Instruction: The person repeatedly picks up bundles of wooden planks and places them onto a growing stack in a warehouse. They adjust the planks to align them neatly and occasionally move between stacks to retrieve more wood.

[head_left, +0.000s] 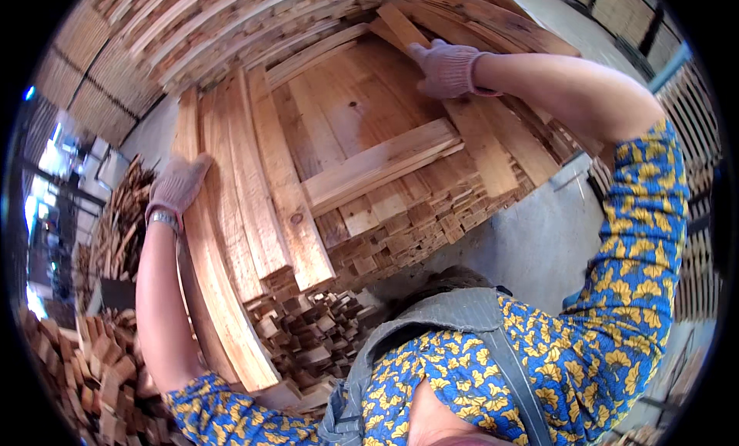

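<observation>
My left hand [178,183], in a pale knitted work glove, grips the outer edge of a long wooden board [219,280] at the left side of a lumber stack. My right hand [446,70], gloved too, reaches far across and holds a narrow wooden plank [402,26] on the stack's right side; its fingertips are slightly blurred. Between my hands lie several lengthwise boards [265,177]. A short crosspiece [381,165] rests over a recessed layer of wide planks [350,103]. The undersides of both hands are hidden.
A tall stack of sawn timber [231,30] stands beyond the pile. Loose wood offcuts [100,369] are heaped at lower left, with more short blocks [315,334] just in front of me. Concrete floor [523,230] shows at right, and slatted racks [697,192] line the far right.
</observation>
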`<action>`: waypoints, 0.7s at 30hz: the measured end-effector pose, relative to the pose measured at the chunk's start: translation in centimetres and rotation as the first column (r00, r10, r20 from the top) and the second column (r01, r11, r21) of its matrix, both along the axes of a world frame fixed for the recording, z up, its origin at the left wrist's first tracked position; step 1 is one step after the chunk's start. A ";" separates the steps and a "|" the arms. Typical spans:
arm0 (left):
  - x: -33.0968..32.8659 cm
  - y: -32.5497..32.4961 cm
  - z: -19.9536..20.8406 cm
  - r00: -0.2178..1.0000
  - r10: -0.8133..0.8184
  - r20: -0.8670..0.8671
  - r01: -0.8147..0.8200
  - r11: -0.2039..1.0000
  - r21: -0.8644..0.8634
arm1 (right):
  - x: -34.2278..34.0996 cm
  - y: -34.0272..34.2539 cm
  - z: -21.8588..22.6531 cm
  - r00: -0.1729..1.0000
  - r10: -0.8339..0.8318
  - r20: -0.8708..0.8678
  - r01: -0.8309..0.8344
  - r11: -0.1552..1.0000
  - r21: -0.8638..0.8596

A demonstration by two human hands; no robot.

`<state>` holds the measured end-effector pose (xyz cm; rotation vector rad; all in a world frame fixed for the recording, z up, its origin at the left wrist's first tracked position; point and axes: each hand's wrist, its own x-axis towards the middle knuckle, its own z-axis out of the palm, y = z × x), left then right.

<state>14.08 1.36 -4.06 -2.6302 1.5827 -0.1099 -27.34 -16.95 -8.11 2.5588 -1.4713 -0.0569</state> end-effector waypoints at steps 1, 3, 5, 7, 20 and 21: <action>-1.0 1.0 1.1 1.000 0.016 -0.011 -0.016 1.000 -0.017 | 0.3 -0.7 1.2 0.998 0.030 -0.051 -0.027 0.999 0.044; -0.7 1.4 0.7 0.989 0.135 -0.062 -0.134 0.991 0.017 | 3.4 -3.7 0.2 0.984 0.100 -0.150 -0.069 0.977 0.200; -0.8 1.1 0.7 0.986 0.159 -0.050 -0.158 0.987 0.018 | 3.8 -2.0 2.0 0.998 0.039 0.041 -0.048 0.967 0.251; -1.8 0.4 1.1 0.988 0.137 -0.077 -0.136 0.990 0.025 | 3.5 0.4 3.3 0.982 0.038 0.185 -0.079 0.972 0.223; -2.0 -0.6 1.1 0.983 0.182 0.025 -0.184 0.977 0.108 | 23.2 7.1 3.5 0.644 0.697 -0.315 -0.698 0.704 0.132; -2.0 -1.1 1.6 0.986 0.165 0.036 -0.168 0.978 0.127 | 23.4 7.5 4.1 0.604 0.709 -0.364 -0.692 0.693 0.201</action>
